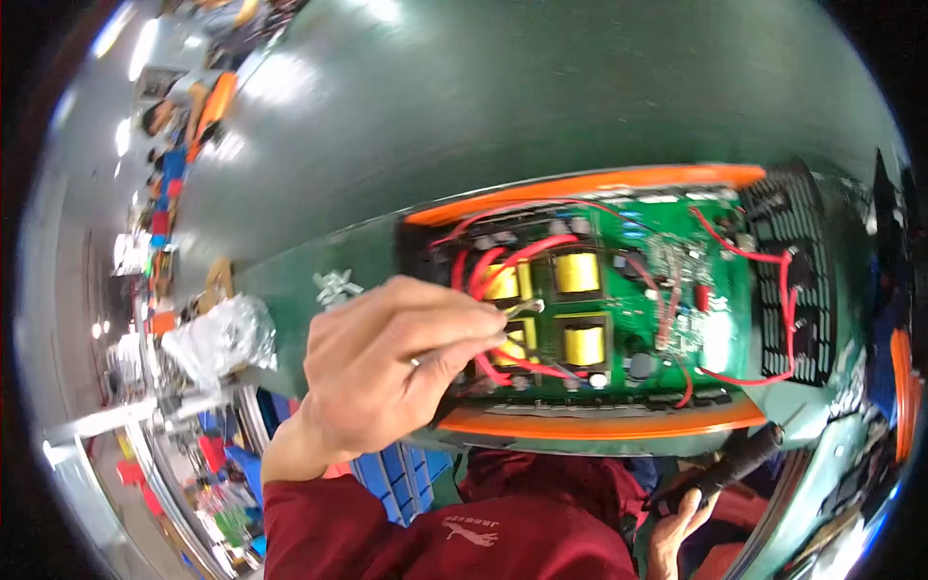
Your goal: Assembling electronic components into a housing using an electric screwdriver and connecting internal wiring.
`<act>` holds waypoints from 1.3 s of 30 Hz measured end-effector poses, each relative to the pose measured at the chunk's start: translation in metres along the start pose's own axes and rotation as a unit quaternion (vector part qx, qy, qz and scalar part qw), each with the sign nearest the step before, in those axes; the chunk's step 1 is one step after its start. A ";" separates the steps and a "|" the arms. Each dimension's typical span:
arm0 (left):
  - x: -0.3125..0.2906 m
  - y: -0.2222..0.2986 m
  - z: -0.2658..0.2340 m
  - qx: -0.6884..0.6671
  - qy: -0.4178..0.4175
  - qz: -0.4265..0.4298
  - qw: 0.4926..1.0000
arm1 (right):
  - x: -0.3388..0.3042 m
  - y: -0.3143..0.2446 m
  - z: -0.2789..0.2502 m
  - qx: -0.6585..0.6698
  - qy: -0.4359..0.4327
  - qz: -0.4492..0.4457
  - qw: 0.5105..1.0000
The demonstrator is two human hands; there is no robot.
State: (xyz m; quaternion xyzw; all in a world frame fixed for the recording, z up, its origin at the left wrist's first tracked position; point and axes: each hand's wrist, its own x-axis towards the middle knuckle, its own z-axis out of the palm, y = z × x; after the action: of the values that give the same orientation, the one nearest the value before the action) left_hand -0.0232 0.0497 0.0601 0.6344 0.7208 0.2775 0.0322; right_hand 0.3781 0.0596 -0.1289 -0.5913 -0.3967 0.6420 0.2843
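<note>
In front of me lies an open housing with orange long edges [604, 422]. Inside it is a green circuit board [619, 324] with yellow-wrapped transformers [584, 345] and thick red wires [530, 251]. Over the board's left part, my left hand [382, 362] pinches a small shiny metal piece [525, 308] between thumb and fingers; its exact kind is blurred. Low at the right, below the housing, my right hand [681, 527] is wrapped round a black power screwdriver [730, 466], its thin bit tilted up to the right.
Several small silvery metal pieces [335, 287] lie on the green table [541, 106] left of the housing. A clear plastic bag [227, 338] rests at the table's left end. Blue bins [401, 478] stand below the near edge. A co-worker [174, 111] is far left.
</note>
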 end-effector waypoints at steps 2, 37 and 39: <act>-0.011 -0.006 -0.014 0.013 0.107 -0.043 0.993 | 0.001 0.007 -0.003 -0.017 0.024 -0.049 0.998; 0.027 -0.086 -0.036 -0.152 -0.079 -0.164 0.971 | 0.002 0.008 0.002 -0.033 0.072 -0.057 0.995; 0.024 -0.093 -0.031 -0.113 -0.087 -0.135 0.981 | 0.003 0.010 0.003 -0.021 0.066 -0.018 0.997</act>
State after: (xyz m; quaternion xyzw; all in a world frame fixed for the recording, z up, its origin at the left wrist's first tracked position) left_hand -0.1238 0.0568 0.0519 0.5456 0.7581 0.2938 0.2035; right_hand 0.3752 0.0568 -0.1389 -0.6313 -0.4006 0.5878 0.3089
